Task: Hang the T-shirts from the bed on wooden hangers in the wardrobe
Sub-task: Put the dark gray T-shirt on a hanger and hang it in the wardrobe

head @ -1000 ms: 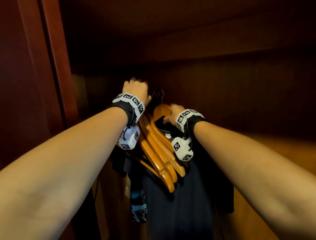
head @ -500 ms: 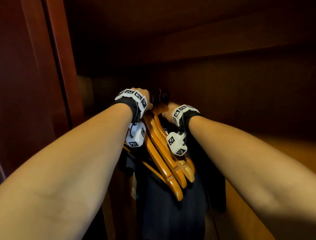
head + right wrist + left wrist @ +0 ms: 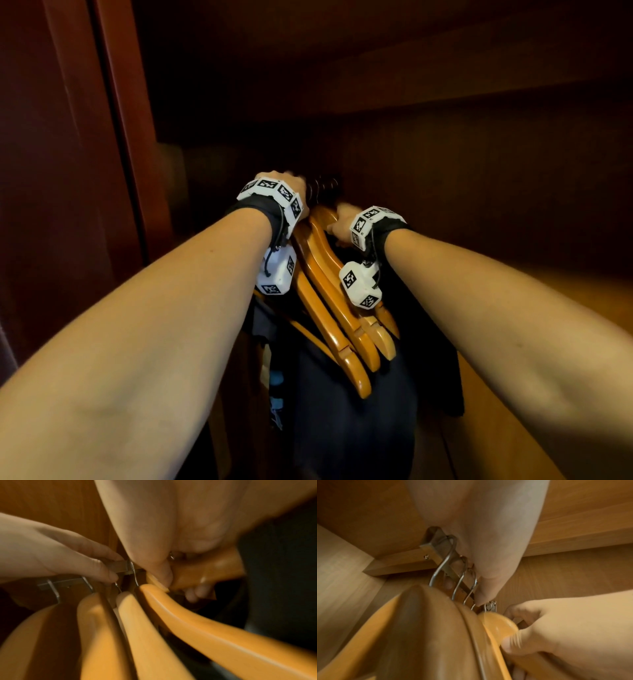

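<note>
Head: hanger (image 3: pixel 334 301) points toward viewer.

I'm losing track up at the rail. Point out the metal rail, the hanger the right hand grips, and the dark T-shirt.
metal rail (image 3: pixel 435 541): left wrist view, its squared near end.
hanger (image 3: pixel 216 568): right wrist view, wooden top beside the right hand (image 3: pixel 171 524).
dark T-shirt (image 3: pixel 342 428): head view, hanging body fabric.

Both arms raised and stretched forward, hands close together

The left hand (image 3: pixel 284 183) sits higher, its fingers (image 3: pixel 102 563) curled with thumb and fingertips pinched together. The right hand (image 3: pixel 342 222), just beside and lower, has its fingers (image 3: pixel 518 641) curled in a grip, thumb pressed down. Both forearms are bare, the wrists banded
</note>
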Demonstrator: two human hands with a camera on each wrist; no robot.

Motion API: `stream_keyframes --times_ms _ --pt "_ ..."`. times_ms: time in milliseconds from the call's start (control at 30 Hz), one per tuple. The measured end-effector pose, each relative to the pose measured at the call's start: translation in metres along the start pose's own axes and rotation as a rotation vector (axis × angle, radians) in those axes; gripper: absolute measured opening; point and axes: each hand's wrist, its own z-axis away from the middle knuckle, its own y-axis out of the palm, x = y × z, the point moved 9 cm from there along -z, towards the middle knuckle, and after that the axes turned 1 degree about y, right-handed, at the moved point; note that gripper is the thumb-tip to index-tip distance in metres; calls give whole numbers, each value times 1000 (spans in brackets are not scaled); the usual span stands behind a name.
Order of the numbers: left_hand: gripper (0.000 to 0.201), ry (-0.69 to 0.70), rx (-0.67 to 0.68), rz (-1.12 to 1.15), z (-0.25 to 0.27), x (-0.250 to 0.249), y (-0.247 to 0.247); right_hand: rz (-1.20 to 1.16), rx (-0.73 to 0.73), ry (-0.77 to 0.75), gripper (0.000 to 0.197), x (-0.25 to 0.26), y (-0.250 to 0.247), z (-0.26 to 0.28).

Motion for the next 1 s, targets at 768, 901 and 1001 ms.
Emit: stream_keyframes --times_ms 768,901,1001 --pt "68 -10 33 -122 11 -6 2 317 33 -39 45 -13 8 9" --pt "65 -10 37 -137 15 -8 0 -61 -198 -96 12 -10 -11 8" --pt "64 -14 43 -149 17 -8 -1 -121 -168 -89 5 -5 -8 7"
